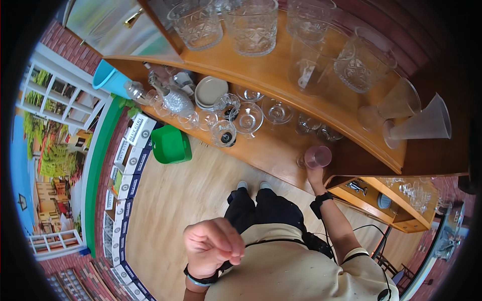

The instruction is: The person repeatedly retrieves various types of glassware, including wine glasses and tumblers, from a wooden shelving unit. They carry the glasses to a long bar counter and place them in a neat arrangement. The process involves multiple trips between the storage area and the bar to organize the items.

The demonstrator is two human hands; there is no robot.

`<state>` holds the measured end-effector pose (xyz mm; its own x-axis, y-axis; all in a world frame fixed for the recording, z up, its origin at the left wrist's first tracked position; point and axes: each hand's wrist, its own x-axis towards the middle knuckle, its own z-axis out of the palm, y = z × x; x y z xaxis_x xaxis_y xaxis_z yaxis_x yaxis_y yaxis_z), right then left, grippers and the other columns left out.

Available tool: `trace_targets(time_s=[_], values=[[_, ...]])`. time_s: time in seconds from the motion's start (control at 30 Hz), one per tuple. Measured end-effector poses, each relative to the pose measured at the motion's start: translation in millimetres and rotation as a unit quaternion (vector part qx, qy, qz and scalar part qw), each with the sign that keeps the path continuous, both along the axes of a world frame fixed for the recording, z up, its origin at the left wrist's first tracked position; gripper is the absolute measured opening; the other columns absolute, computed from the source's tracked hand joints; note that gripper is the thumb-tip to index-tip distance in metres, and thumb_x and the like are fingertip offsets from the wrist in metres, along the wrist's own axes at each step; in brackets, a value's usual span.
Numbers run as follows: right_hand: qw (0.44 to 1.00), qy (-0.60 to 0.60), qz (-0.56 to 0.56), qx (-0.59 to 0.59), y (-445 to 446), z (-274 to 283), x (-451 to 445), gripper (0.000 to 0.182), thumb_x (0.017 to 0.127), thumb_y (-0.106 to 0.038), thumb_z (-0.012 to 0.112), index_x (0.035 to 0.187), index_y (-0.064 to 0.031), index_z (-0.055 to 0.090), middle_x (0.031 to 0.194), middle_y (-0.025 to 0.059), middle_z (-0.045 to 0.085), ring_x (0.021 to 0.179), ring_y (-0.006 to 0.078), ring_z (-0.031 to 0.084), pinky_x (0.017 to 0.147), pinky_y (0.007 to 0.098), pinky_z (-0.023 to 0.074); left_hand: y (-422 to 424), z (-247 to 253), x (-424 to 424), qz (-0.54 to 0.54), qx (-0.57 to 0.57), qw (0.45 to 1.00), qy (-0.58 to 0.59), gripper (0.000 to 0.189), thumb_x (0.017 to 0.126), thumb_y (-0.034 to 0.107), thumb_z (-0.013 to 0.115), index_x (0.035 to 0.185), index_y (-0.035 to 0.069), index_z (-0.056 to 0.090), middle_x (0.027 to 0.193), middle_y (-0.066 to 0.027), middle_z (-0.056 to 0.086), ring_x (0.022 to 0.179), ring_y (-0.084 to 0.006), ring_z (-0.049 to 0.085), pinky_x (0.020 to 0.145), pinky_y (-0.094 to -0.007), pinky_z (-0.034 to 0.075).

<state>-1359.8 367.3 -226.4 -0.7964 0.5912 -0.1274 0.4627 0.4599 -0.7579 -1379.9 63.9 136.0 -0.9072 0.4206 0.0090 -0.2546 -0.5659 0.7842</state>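
My right hand point(314, 176) reaches forward to the lower shelf and grips a pinkish, see-through cup point(318, 156). Beside that cup, on its left, is a small clear glass point(300, 161). My left hand point(214, 242) is raised before my chest with bent fingers, and nothing shows in it. Stemmed glasses point(249, 118) stand on the lower shelf, left of my right hand. Among them are a silver glittery bottle point(177, 98) and a stack of pale plates point(211, 91). Cut-glass tumblers point(251, 28) and frosted plastic cups point(423, 120) stand on the upper shelf.
The curved edge of the upper wooden shelf point(293, 105) overhangs the lower one. A green plastic bin point(171, 145) stands at the left, near a row of printed cartons point(130, 187). A turquoise bucket point(112, 79) is at the shelf's left end. Another wooden shelf unit point(406, 225) is at right.
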Motion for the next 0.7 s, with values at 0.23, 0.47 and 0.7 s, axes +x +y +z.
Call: trace_targets(time_s=[0.23, 0.47, 0.7], values=[[0.996, 0.03, -0.08, 0.036, -4.4, 2.2, 5.5, 0.028, 0.076, -0.015, 0.063, 0.099, -0.0015, 0.057, 0.093, 0.0176, 0.061, 0.089, 0.0298, 0.059, 0.075, 0.0361, 0.0453, -50.5, -25.6, -0.6, 0.086, 0.045, 0.995, 0.018, 0.021, 0.071, 0.002, 0.07, 0.068, -0.001, 0.05, 0.064, -0.0102, 0.051, 0.044, -0.0138, 0.05, 0.042, -0.0264, 0.042], [0.988, 0.019, -0.147, 0.043, -9.9, 4.8, 9.8, 0.029, 0.078, -0.018, 0.06, 0.102, -0.0016, 0.056, 0.097, 0.0192, 0.06, 0.092, 0.0327, 0.058, 0.076, 0.0376, 0.0448, -81.0, -36.0, -13.6, 0.091, -0.055, 0.994, 0.003, 0.025, 0.075, 0.012, 0.069, 0.067, -0.002, 0.05, 0.061, -0.0094, 0.052, 0.041, -0.0117, 0.05, 0.038, -0.0214, 0.042], [0.983, 0.032, -0.177, 0.028, -13.9, 5.5, 18.9, 0.028, 0.079, -0.016, 0.059, 0.102, -0.0012, 0.054, 0.094, 0.0203, 0.059, 0.089, 0.0311, 0.058, 0.074, 0.0363, 0.0443, -75.8, -42.0, -26.3, 0.034, -0.185, 0.981, 0.053, 0.017, 0.072, 0.005, 0.07, 0.076, -0.006, 0.058, 0.069, -0.0169, 0.059, 0.052, -0.0174, 0.059, 0.048, -0.0242, 0.05]])
